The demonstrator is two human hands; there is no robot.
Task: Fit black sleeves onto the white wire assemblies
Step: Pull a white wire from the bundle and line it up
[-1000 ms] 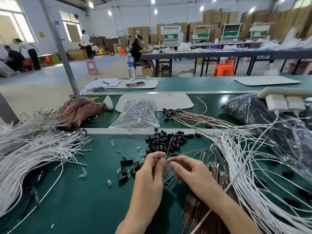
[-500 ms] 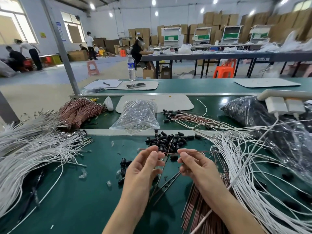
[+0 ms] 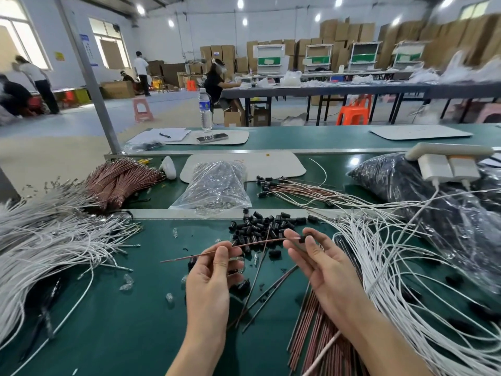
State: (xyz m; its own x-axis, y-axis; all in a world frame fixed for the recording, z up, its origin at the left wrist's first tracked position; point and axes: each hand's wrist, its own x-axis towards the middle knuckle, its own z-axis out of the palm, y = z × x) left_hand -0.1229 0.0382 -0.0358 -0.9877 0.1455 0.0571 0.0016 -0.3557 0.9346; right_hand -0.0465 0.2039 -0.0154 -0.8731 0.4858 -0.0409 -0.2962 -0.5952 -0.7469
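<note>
My left hand (image 3: pixel 212 278) pinches a thin copper-coloured wire (image 3: pixel 254 243) that runs level between both hands, its free tip sticking out to the left. My right hand (image 3: pixel 320 264) pinches the wire's right end, where a small black sleeve (image 3: pixel 303 238) sits at my fingertips. A heap of loose black sleeves (image 3: pixel 267 226) lies on the green mat just beyond my hands. White wire assemblies (image 3: pixel 379 267) spread in loops to the right.
Another big heap of white wires (image 3: pixel 48 240) fills the left. Copper-coloured wire bundles lie at back left (image 3: pixel 119 180) and under my right forearm (image 3: pixel 317 335). A clear bag of parts (image 3: pixel 214 185), a black bag (image 3: pixel 406 180) and a power strip (image 3: pixel 447 156) sit behind.
My hands have drawn apart and risen, stretching the wire out level between them. The black sleeve now shows at my right fingertips.
</note>
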